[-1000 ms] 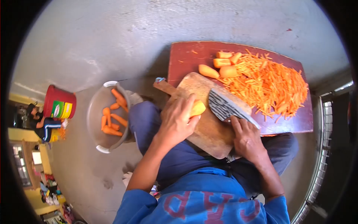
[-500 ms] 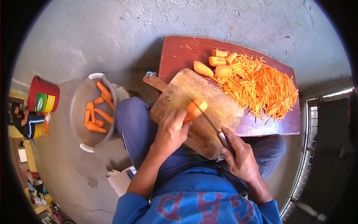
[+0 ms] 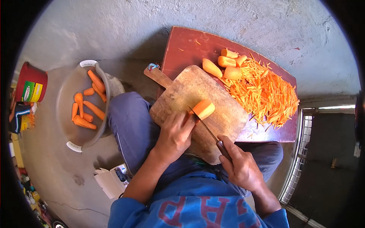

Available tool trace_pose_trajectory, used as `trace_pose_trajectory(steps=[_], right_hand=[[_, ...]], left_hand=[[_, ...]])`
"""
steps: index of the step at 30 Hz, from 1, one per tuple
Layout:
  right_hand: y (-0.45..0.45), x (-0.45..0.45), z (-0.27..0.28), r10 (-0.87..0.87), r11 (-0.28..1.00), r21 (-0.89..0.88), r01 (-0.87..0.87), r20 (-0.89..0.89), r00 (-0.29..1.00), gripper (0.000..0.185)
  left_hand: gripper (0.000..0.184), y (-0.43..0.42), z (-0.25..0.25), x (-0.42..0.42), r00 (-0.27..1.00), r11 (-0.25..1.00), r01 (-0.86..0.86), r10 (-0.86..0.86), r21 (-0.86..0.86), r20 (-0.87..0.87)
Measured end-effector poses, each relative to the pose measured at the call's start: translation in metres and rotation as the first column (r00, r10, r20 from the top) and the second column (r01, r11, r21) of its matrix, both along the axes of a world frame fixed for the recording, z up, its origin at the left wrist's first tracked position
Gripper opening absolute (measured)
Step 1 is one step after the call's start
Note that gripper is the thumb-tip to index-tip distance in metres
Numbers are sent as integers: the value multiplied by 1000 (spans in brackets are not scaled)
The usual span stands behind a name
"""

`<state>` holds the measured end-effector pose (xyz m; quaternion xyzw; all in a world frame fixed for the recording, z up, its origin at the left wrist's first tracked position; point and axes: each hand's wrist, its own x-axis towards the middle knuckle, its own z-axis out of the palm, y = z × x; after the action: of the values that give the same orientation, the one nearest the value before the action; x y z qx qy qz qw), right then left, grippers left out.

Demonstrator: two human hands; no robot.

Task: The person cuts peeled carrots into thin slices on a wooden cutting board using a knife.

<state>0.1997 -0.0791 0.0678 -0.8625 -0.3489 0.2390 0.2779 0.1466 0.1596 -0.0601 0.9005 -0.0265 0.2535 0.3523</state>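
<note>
My left hand (image 3: 175, 136) is closed, its fingertips on the near end of a peeled carrot piece (image 3: 204, 108). That piece lies on a worn wooden cutting board (image 3: 224, 117), which rests across my lap and the edge of the red table. My right hand (image 3: 240, 163) is wrapped around the dark handle of a knife (image 3: 208, 130). Its blade crosses the carrot close to my left fingertips; how deep the edge sits, I cannot tell. Beyond the board are several thick carrot chunks (image 3: 227, 62) and a large heap of carrot strips (image 3: 272, 95).
The red table (image 3: 186, 43) stands against a rough wall. On the floor at left, a grey tub (image 3: 62, 117) holds several carrots (image 3: 84, 122). An opened white box (image 3: 109, 183) lies by my knee. Farther left are a red bucket (image 3: 36, 81) and part of another person (image 3: 19, 116).
The knife blade has shifted along the carrot from its far part toward the end at my left fingers. My view has tilted a little, moving the tub leftward.
</note>
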Motion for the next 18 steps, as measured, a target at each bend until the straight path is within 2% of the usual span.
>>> trace_pose_trajectory(steps=[1, 9, 13, 16, 18], right_hand=[[4, 1, 1, 12, 999, -39, -12, 2, 1000, 62], [18, 15, -19, 48, 998, 30, -48, 25, 999, 60], [22, 20, -20, 37, 999, 38, -37, 1, 999, 55], [28, 30, -35, 71, 996, -49, -70, 18, 997, 56], [35, 32, -40, 23, 996, -84, -31, -90, 996, 57]], left_hand=[[33, 0, -2, 0, 1000, 1000, 1, -1, -9, -5], [36, 3, -5, 2, 999, 998, -36, 38, -60, 33], [30, 4, -4, 4, 997, 998, -59, 59, -1, 47], [30, 4, -4, 4, 999, 999, -37, 37, 6, -2], [26, -9, -5, 3, 999, 999, -50, 49, 13, 23]])
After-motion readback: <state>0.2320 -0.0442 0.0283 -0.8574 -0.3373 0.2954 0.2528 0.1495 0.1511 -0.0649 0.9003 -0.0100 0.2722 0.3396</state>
